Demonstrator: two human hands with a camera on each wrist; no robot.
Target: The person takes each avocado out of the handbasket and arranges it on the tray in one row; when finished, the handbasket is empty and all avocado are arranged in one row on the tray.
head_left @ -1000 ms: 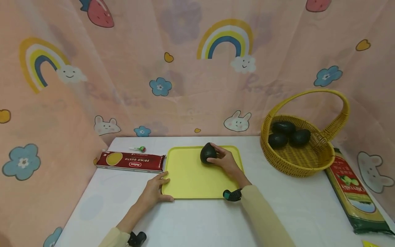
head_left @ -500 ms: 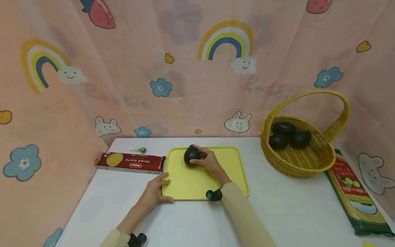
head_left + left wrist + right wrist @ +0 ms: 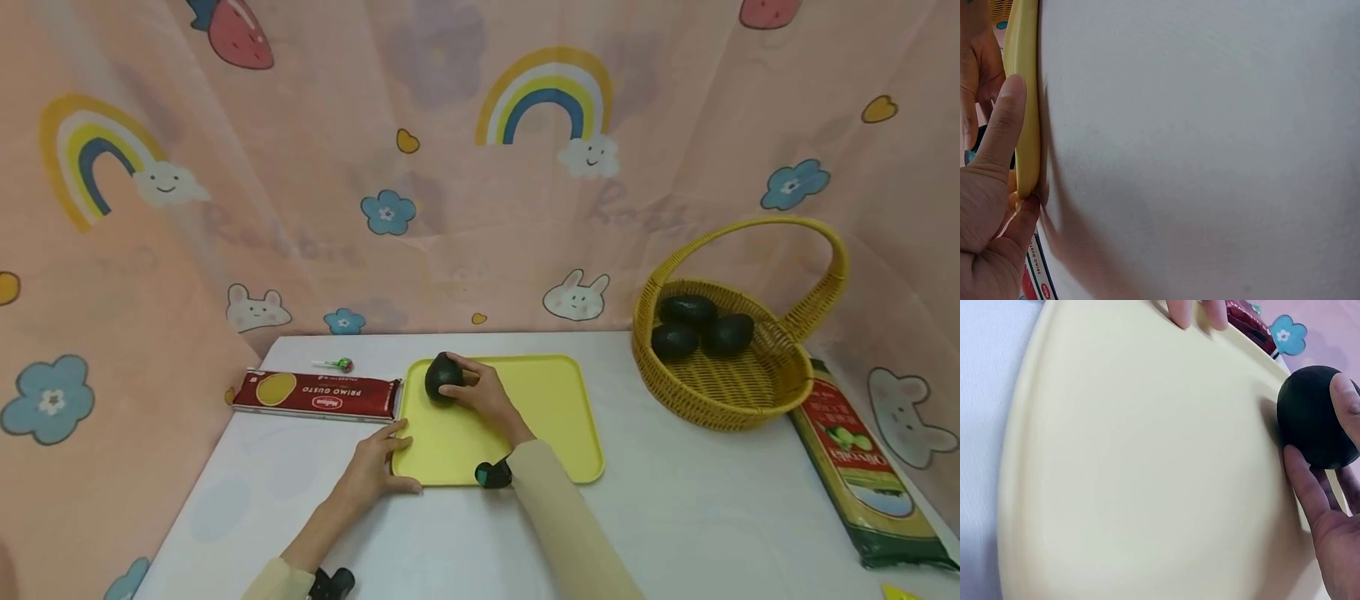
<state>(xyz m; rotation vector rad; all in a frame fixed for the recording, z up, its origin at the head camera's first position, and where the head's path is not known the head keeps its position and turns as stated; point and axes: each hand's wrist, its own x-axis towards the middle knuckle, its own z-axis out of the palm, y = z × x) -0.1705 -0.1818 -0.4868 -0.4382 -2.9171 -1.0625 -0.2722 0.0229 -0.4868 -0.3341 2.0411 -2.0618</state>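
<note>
A dark avocado [image 3: 441, 380] is in my right hand [image 3: 489, 398], over the far left part of a yellow tray [image 3: 551, 412]. In the right wrist view, thumb and fingers hold the avocado [image 3: 1310, 419] from the side, close over the tray's surface. My left hand [image 3: 372, 463] grips the tray's near left corner. In the left wrist view, its thumb [image 3: 1007, 119] lies along the tray's rim [image 3: 1027, 125] and a finger sits at the corner's underside.
A yellow wicker basket [image 3: 750, 408] with three avocados stands at the right. Beside it lies a green-and-red packet [image 3: 862, 467]. A red spaghetti pack [image 3: 318, 394] lies left of the tray, with a lollipop [image 3: 343, 364] behind it. A patterned cloth [image 3: 465, 250] hangs at the back.
My right hand has carried the avocado leftward across the tray, from right of its middle to its far left part. The left hand has kept its place at the corner.
</note>
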